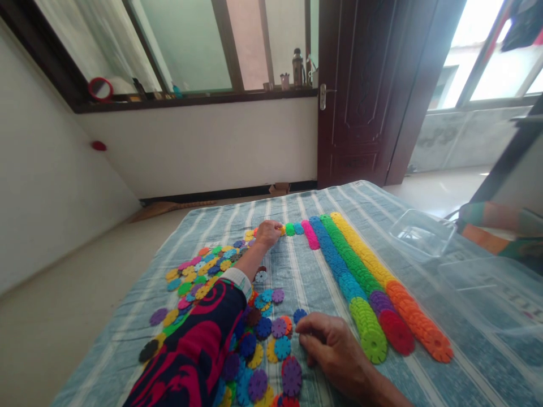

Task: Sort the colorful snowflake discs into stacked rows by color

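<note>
On the left half of the striped cloth (127,362) covering the surface, a loose heap of snowflake discs (203,277) in mixed colours lies unsorted, trailing toward the near edge under the patterned sleeve (190,350). The left hand (268,233) reaches to the far side of the heap, its fingers closed together at a short line of single discs (294,229) running toward the rows; whether they pinch one I cannot tell. The right hand (335,347) rests near the near edge, fingers curled loosely on the cloth just beside a blue disc (299,314), holding nothing that shows. To its right, the sorted rows (360,271) lie side by side: pink, blue into light green, green into purple and red, yellow into orange. Judging by this, a good half is sorted and the heap remains. A clear plastic box (422,233) and lid (492,294) sit at the right edge, clear of the rows.
</note>
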`<state>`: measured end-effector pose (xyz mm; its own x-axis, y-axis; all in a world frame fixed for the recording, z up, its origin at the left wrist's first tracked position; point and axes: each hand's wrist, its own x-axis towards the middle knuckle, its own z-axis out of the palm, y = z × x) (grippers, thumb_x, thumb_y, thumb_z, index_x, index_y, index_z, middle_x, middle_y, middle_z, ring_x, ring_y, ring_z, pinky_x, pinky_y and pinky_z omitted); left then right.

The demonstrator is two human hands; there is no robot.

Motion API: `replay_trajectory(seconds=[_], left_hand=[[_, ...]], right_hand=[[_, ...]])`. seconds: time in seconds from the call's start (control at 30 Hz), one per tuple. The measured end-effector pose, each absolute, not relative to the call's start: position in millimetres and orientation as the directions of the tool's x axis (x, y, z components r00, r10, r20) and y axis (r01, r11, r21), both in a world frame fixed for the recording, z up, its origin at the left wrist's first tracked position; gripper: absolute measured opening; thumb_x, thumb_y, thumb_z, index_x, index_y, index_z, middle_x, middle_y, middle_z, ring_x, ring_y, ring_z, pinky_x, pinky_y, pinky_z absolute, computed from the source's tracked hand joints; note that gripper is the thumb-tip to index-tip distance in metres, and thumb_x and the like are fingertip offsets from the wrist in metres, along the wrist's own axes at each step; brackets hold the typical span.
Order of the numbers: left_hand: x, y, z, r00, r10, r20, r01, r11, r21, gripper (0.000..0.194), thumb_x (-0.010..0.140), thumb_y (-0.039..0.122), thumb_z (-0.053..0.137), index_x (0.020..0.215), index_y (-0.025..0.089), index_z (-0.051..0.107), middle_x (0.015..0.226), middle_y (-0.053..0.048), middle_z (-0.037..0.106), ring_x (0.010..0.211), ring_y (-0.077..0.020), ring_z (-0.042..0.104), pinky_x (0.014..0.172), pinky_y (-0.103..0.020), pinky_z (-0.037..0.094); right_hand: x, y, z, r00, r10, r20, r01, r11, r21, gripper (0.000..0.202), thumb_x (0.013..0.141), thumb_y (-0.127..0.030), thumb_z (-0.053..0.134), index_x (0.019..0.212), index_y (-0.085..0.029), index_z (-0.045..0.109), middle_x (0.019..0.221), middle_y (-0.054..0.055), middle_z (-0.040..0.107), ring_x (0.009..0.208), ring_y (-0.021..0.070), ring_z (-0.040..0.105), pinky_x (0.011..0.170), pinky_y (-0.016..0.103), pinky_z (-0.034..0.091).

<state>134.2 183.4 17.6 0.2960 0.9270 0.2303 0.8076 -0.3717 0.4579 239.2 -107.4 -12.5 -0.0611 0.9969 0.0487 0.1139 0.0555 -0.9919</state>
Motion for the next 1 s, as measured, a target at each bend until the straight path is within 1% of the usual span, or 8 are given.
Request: replay_trajectory(seconds=[0.13,0.3,0.5,0.77,0.9,1.0], left_hand=[[136,184,14,0.287,0.924,0.251,0.818,-0.373,0.438,0.035,0.071,0.009,0.057,0.097,0.018,0.078,0.092,-0.001,0.076,0.090,-0.0179,0.066,0.085,-0.024,0.048],[139,185,7,0.263,0.924,0.276,0.831,-0.362,0.422,0.033,0.073,0.015,0.060,0.102,0.018,0.076,0.095,-0.003,0.075,0.087,-0.0173,0.066,0.082,-0.024,0.048],[141,181,5,0.246,0.917,0.314,0.849,-0.360,0.386,0.029,0.073,0.013,0.058,0.095,0.019,0.075,0.092,-0.003,0.073,0.089,-0.0174,0.063,0.081,-0.024,0.046],[139,175,5,0.223,0.917,0.332,0.869,-0.341,0.359,0.025,0.073,0.016,0.061,0.095,0.017,0.073,0.096,-0.005,0.070,0.087,-0.0174,0.062,0.081,-0.025,0.046],[138,173,5,0.189,0.928,0.322,0.883,-0.304,0.358,0.031,0.075,0.019,0.061,0.104,0.017,0.071,0.099,-0.006,0.070,0.089,-0.0188,0.063,0.080,-0.025,0.046],[138,172,6,0.170,0.938,0.301,0.891,-0.277,0.360,0.034,0.074,0.022,0.062,0.106,0.018,0.071,0.095,-0.006,0.072,0.088,-0.0196,0.064,0.077,-0.025,0.045]], right_hand=[[239,-108,-14,-0.062,0.997,0.050,0.111,0.057,-0.992,0.020,0.078,-0.013,0.052,0.082,-0.017,0.071,0.065,-0.003,0.061,0.051,0.0087,0.054,0.050,0.018,0.040],[240,-108,-15,-0.065,0.997,0.044,0.125,0.052,-0.991,0.020,0.078,-0.014,0.052,0.082,-0.018,0.071,0.067,-0.002,0.062,0.051,0.0088,0.055,0.050,0.018,0.040],[240,-106,-16,-0.061,0.997,0.050,0.130,0.058,-0.990,0.021,0.078,-0.013,0.051,0.081,-0.018,0.071,0.067,-0.003,0.061,0.050,0.0082,0.055,0.049,0.018,0.040],[239,-107,-15,-0.058,0.996,0.067,0.135,0.074,-0.988,0.021,0.078,-0.011,0.051,0.081,-0.018,0.071,0.064,-0.004,0.058,0.051,0.0079,0.052,0.050,0.018,0.039],[239,-107,-15,-0.064,0.996,0.060,0.128,0.067,-0.989,0.021,0.078,-0.012,0.051,0.080,-0.018,0.071,0.065,-0.004,0.059,0.051,0.0083,0.053,0.050,0.018,0.039],[239,-107,-15,-0.068,0.996,0.061,0.125,0.069,-0.990,0.021,0.078,-0.012,0.051,0.080,-0.019,0.071,0.066,-0.004,0.059,0.051,0.0083,0.053,0.050,0.018,0.039]])
